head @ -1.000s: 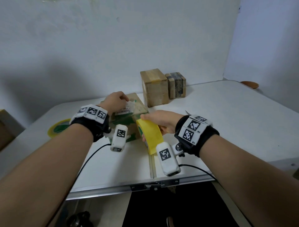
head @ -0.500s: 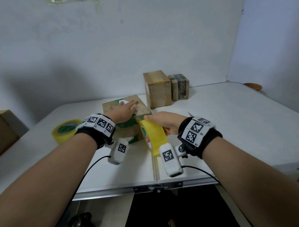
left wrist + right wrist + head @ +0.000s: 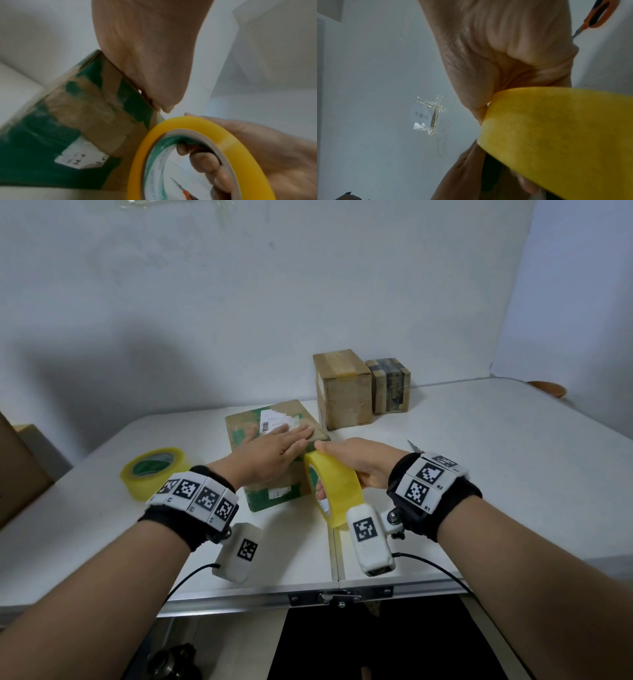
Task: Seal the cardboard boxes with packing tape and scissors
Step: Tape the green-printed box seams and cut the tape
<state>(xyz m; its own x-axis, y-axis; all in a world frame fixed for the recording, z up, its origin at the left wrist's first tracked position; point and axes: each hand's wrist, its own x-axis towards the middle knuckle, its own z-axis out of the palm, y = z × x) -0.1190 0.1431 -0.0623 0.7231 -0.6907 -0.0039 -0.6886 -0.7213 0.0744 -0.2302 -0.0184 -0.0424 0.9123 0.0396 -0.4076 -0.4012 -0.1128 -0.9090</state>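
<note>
Two hands at the green-printed box point(image 3: 274, 440): your left hand point(image 3: 274, 450), a second ago curled at its far edge, now lies flat with straight fingers pressing the top, which suggests you are smoothing laid tape. Your right hand point(image 3: 359, 463) grips the yellow tape roll point(image 3: 334, 491) upright against the box's right side, fingers through the core; scissors point(image 3: 594, 17) lie just beyond, so cutting likely follows.

Bare forearms, black wristbands point(image 3: 431, 508) ringed with white blocks of black square-pattern markers, right ones lettered R1, R2. White camera pod point(image 3: 370, 537) on each wrist, marker-tagged, trailing thin black cable point(image 3: 428, 563), apparently screw-mounted.
</note>
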